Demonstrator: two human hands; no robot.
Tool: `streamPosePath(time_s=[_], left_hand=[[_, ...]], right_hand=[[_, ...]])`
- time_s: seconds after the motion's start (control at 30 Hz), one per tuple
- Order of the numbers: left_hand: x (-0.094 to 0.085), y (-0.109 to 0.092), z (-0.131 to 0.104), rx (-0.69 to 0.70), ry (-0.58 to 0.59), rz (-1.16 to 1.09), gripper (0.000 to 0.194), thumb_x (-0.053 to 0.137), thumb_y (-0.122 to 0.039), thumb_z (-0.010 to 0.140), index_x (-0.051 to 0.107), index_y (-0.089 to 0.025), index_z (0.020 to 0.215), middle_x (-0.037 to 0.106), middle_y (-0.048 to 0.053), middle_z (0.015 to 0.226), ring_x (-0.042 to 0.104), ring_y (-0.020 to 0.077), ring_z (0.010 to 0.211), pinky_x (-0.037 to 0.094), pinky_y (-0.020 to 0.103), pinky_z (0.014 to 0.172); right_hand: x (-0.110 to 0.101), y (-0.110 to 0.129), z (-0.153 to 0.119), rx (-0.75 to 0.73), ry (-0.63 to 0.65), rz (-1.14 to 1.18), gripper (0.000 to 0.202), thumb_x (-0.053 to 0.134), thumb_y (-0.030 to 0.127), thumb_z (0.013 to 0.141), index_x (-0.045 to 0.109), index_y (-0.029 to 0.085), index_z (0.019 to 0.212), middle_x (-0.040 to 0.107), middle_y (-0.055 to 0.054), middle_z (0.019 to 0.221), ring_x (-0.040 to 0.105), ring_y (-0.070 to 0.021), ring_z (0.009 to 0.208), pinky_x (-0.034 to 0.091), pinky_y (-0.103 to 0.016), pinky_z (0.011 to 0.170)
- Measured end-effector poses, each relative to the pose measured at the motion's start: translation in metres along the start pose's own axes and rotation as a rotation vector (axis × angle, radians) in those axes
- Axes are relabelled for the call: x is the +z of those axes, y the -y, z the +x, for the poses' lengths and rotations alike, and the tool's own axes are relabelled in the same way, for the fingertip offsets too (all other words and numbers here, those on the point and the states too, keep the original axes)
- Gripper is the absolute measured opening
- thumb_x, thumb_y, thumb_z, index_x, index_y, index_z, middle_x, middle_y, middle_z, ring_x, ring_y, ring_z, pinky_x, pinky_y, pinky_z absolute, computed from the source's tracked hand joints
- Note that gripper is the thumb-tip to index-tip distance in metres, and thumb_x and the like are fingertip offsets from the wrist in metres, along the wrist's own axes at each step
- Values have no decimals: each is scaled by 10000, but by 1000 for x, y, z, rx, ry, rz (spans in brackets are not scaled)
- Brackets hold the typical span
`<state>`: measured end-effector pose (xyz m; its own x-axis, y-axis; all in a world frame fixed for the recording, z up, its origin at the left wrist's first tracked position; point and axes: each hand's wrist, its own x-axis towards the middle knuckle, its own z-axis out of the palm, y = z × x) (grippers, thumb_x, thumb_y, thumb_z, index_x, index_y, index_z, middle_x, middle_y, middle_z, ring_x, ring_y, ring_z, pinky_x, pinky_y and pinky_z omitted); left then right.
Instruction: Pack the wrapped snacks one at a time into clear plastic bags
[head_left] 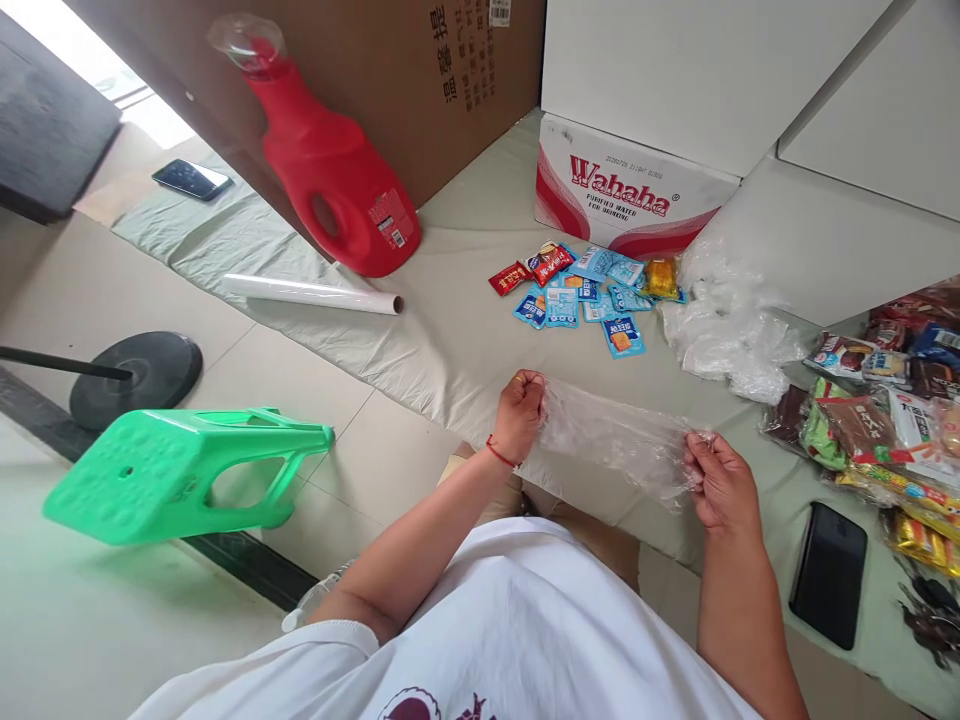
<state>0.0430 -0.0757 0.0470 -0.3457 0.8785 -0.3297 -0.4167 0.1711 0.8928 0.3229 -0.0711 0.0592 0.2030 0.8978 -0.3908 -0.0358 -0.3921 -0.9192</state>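
Note:
A thin clear plastic film [611,435], perhaps a bag, stretches between my two hands above the near edge of the cloth. My left hand [519,415] grips its left end with closed fingers. At the other end, my right hand [720,482] pinches the film between thumb and fingers. Past the film lies a loose group of small snack packets [561,306], mostly blue with a few red and one yellow. To the right of those packets is a crumpled heap of clear plastic [731,325].
Behind the packets stands a Wahaha carton [630,190]. A red jug [337,170] and a white roll [315,294] are at left. Further snacks [862,430], a black phone [829,575] and keys [930,610] lie right. A green stool [172,470] rests on the floor; another phone [192,180] lies far left.

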Motion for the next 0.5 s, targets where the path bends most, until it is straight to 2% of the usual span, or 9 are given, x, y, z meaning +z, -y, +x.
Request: streamPosePath(time_s=[0.07,0.13,0.2,0.23,0.3,0.37,0.4,0.43,0.5], left_hand=[[0,0,0,-26,11,-22,205,625,-385,898,558,-196,858,461,-86,596,345,53,421,260,212,423],[1,0,-1,-46,-6,-43,196,634,-367,895,556,-192,851,468,-82,611,343,48,432,269,207,435],[3,0,-3,-59,-29,-57,189,643,-348,893,548,-192,845,474,-80,628,344,42,442,279,203,450],[4,0,-4,-65,-35,-62,182,643,-337,893,544,-192,843,476,-80,633,342,41,444,281,202,455],[7,0,-6,-82,-37,-69,167,635,-315,895,537,-194,837,479,-81,632,335,41,443,279,204,458],[10,-1,-7,-99,-32,-81,153,619,-300,901,530,-196,834,479,-85,621,332,44,437,275,207,456],[12,-1,-8,-106,-28,-87,149,610,-297,903,526,-197,832,478,-86,615,332,45,432,273,209,455],[13,0,-9,-109,-21,-92,145,603,-294,905,524,-197,831,478,-87,612,334,46,427,270,212,453],[14,1,-10,-107,-3,-99,144,597,-296,906,524,-196,832,475,-88,606,336,46,422,265,217,452]], right_hand=[[-9,1,6,-161,-150,-146,546,863,607,645,653,186,923,579,22,738,465,-91,551,357,-212,449],[-11,2,3,-424,-341,-336,470,789,580,762,666,183,981,628,-26,875,555,-140,705,484,-282,616],[-4,3,-10,-707,-409,-490,338,713,492,878,672,191,1025,639,-52,976,588,-171,820,517,-348,771],[4,3,-19,-834,-360,-552,288,698,448,904,669,200,1049,638,-60,1006,599,-188,871,519,-376,825],[26,0,-38,-1046,-146,-672,301,728,403,897,653,224,1127,636,-85,1084,606,-243,1013,517,-437,918],[52,-8,-53,-1184,80,-801,456,779,403,861,613,241,1252,607,-129,1231,550,-312,1200,482,-517,1024],[64,-13,-57,-1225,154,-849,517,789,401,854,589,243,1304,579,-145,1303,508,-336,1269,456,-550,1066],[74,-18,-58,-1251,193,-878,528,783,382,862,578,245,1329,554,-153,1354,474,-347,1312,434,-571,1094],[88,-25,-56,-1271,192,-882,383,729,289,905,619,254,1270,563,-137,1360,450,-341,1331,425,-570,1106]])
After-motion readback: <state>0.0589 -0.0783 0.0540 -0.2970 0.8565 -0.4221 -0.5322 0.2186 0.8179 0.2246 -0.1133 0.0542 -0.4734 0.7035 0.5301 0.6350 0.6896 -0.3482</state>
